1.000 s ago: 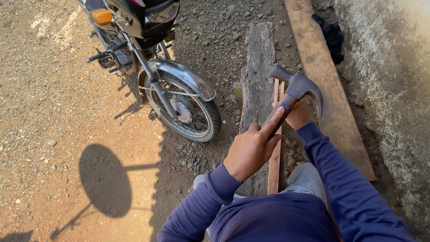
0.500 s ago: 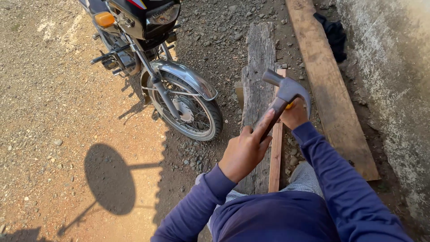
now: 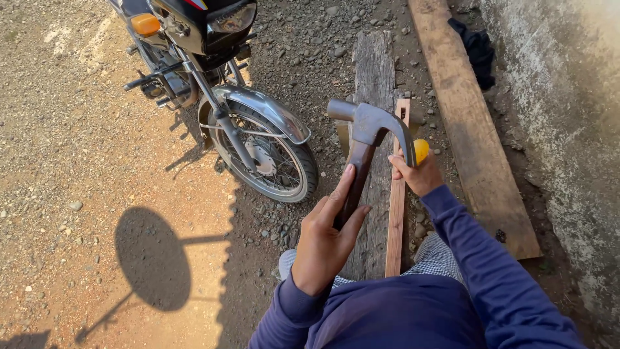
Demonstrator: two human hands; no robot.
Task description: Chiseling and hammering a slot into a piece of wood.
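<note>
Hammer [image 3: 365,139] stands near-upright, head up, left hand [image 3: 326,242] grip wrapping handle; right hand [image 3: 416,173] pinches yellow object [image 3: 421,150].

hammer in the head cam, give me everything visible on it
The claw hammer has a dull grey metal head with a round striking face pointing left and a curved claw sweeping right and down. Its dark handle runs down into the left hand, gripped with the index finger laid along it. It is raised above the weathered plank, touching nothing else visible.

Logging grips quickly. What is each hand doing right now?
Left hand: closed around the claw hammer handle, hammer raised.
Right hand: gripping a small yellow-orange object over the thin wooden strip.
</note>
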